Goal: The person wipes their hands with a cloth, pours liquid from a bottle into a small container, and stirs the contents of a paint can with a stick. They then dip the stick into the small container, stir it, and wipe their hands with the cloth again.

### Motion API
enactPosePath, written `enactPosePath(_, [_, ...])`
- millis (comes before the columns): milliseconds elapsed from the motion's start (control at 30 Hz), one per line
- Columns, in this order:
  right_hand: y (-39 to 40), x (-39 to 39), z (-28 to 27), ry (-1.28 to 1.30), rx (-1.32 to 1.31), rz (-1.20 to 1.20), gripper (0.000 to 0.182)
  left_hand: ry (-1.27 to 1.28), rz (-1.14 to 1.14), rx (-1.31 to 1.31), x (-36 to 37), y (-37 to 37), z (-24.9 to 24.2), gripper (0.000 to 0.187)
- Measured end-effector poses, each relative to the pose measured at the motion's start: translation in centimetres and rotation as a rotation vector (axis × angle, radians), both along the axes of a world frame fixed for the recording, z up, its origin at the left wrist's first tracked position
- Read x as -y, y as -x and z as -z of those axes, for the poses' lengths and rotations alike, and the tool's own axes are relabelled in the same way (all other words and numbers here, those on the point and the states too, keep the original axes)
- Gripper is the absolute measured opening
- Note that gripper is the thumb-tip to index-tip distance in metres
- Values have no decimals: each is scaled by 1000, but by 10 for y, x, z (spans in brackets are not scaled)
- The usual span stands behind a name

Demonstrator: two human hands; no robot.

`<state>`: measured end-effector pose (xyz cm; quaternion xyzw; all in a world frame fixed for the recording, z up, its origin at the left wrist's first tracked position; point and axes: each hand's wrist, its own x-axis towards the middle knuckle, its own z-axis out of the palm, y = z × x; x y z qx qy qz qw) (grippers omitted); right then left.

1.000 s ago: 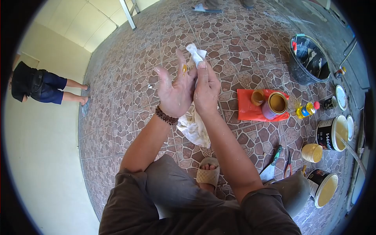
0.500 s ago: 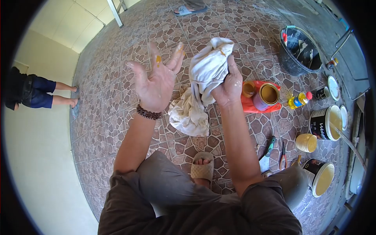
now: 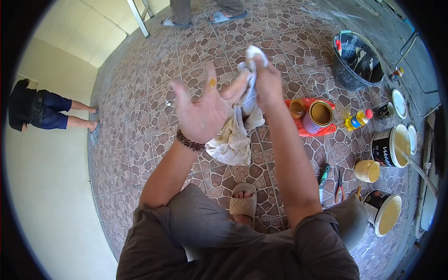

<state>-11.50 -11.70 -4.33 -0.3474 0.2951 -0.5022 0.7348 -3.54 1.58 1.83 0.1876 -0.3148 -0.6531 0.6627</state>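
Observation:
My left hand [image 3: 205, 114] is raised palm up, its fingers spread, with an orange-yellow smear on one finger. A beaded bracelet circles that wrist. My right hand [image 3: 269, 86] is closed on a whitish rag [image 3: 233, 145], pressing it around the outer fingers of my left hand. The fingertips inside the cloth are hidden, and both hands are somewhat blurred. The rag's lower part hangs down between my forearms, stained yellowish in places.
Right of my hands, an open can of brown paint [image 3: 321, 114] stands on a red plastic bag [image 3: 329, 129]. Beyond are a yellow bottle [image 3: 357, 121], paint tubs [image 3: 382, 148], a black bucket [image 3: 352, 77], pliers [image 3: 339, 189] and a scraper [image 3: 324, 175]. One person [image 3: 46, 109] stands left; another's feet [image 3: 226, 17] show ahead.
My left hand has moved right to meet the rag, which my right hand now wraps over its outer fingers. Ahead, the other person's second foot has come into view.

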Motion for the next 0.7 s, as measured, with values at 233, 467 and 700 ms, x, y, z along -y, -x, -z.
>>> enactPosePath(233, [25, -51, -32, -119, 200, -41, 37, 10, -89, -189, 6, -11, -19, 97])
enactPosePath(467, [11, -62, -37, 229, -347, 68, 34, 91, -119, 307, 13, 9, -7, 97])
enactPosePath(700, [16, -19, -5, 146, -531, 231, 45, 149, -77, 287, 19, 15, -4, 97])
